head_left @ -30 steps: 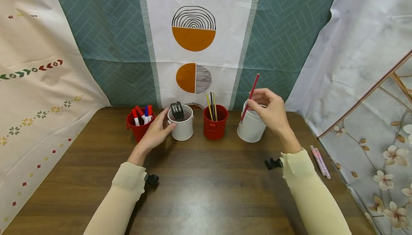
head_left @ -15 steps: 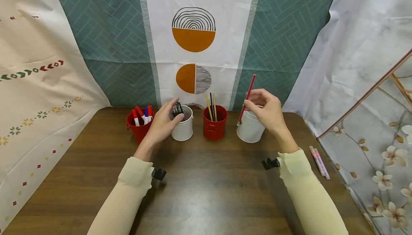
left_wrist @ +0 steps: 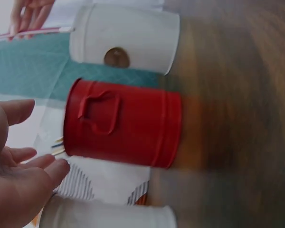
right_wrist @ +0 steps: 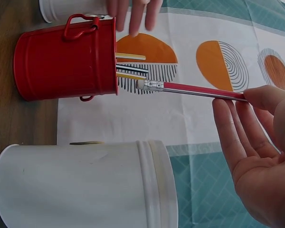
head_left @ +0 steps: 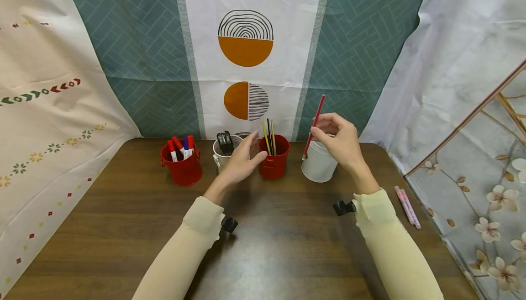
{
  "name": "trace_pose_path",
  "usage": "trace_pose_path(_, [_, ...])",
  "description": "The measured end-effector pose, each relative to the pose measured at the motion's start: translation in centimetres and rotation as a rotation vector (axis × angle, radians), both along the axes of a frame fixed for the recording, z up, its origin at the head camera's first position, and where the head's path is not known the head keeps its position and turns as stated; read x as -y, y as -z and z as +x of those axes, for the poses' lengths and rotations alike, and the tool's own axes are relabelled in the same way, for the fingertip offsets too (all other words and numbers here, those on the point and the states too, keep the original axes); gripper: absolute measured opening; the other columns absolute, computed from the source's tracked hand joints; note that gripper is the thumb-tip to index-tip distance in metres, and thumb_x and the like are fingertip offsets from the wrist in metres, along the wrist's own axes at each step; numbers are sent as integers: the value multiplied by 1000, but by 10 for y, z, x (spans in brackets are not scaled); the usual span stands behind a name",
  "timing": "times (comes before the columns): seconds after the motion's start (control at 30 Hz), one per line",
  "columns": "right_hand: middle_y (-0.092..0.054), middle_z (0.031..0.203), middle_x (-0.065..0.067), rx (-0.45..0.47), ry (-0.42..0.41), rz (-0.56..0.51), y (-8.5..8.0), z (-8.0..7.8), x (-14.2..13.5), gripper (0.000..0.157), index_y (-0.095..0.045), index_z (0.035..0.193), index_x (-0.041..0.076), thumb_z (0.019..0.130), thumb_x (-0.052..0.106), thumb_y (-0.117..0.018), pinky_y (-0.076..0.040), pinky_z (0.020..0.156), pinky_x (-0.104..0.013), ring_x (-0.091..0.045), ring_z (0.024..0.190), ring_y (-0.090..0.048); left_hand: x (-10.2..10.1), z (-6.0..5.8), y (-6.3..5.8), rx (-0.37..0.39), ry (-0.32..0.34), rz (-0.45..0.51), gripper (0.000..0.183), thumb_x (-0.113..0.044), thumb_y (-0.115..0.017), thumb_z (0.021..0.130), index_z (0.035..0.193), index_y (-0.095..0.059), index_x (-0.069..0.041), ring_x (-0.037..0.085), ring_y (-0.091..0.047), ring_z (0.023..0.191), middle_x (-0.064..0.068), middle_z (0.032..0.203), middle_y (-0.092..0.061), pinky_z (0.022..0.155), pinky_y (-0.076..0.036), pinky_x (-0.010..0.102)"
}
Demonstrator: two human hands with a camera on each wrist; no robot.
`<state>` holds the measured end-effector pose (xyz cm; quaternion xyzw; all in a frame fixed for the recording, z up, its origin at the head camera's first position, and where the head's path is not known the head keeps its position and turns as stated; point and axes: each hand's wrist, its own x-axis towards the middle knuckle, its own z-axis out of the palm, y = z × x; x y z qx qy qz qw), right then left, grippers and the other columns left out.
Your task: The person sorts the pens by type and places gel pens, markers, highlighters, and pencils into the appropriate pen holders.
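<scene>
My right hand (head_left: pixel 339 140) pinches a red pencil (head_left: pixel 315 124) between thumb and fingertips, beside the right-hand white bucket (head_left: pixel 318 165). In the right wrist view the pencil (right_wrist: pixel 190 89) has its eraser end pointing down, away from the hand. My left hand (head_left: pixel 240 163) is empty, fingers and thumb spread, close to the rim of a red bucket (head_left: pixel 274 166). Several thin pencils (head_left: pixel 270 138), yellow and black, stand in that bucket. In the left wrist view the fingertips of the left hand (left_wrist: pixel 23 175) are near the mouth of the red bucket (left_wrist: pixel 123 123).
Left of these, a white bucket (head_left: pixel 219 160) holds black pen-like items (head_left: pixel 225 143), partly behind the left hand. Farther left a red bucket (head_left: pixel 185 172) holds red and blue markers (head_left: pixel 186 147). Pink pens (head_left: pixel 407 206) lie at the table's right edge. Patterned cloth (head_left: pixel 160 62) hangs behind.
My left hand has moved right, from the left white bucket across to the red bucket with pencils. My right hand, with the pencil, shifted slightly left and then stayed nearly still.
</scene>
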<state>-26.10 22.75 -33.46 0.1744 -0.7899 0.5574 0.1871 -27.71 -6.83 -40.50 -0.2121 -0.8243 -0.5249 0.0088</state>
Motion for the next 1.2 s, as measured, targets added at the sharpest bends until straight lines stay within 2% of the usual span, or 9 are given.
trace_pose_path(0.13, [-76,103,-13,-1,3,5,0,-1,0,28,-69,121,-1,96,8,-79,-64,77,-25,-15,82,-77,-12,-3,10,1,-27,-35,78,-24,-65,106,169,-22,-8,29,-33,158,13,172,-30,129,-29,44])
trace_pose_path(0.37, [-76,103,-13,10,15,10,2,-2,0,27,-70,120,3,96,10,-79,-64,77,-26,-29,87,-77,-16,-7,23,36,-42,-5,80,-21,-63,107,170,-17,-8,29,-28,160,14,174,-26,131,-25,46])
trace_pose_path(0.57, [-76,104,-13,14,8,2,2,-5,1,26,-70,120,3,97,10,-79,-65,77,-27,-19,83,-77,-16,-9,32,96,-9,84,74,-17,-60,108,169,-19,-7,30,-34,158,14,174,-26,128,-32,43])
trace_pose_path(0.73, [-76,103,-14,9,-1,2,2,-10,4,28,-69,121,-1,97,10,-78,-64,78,-26,-14,80,-77,-16,-11,38,85,16,141,69,-11,-60,108,168,-25,-6,31,-40,154,14,170,-33,125,-36,43])
trace_pose_path(1.0, [-76,102,-12,-12,3,6,-7,-23,16,27,-69,121,0,98,12,-77,-64,79,-26,-14,79,-77,-17,-12,42,77,16,170,65,-9,-60,108,166,-31,-6,32,-42,153,14,168,-36,124,-38,41])
trace_pose_path(1.2, [-75,106,-17,-2,-27,1,-14,-35,32,29,-69,125,0,99,11,-76,-64,80,-25,-12,82,-76,-16,-13,43,83,9,163,65,-11,-60,108,166,-31,-6,32,-42,153,14,168,-36,124,-38,40])
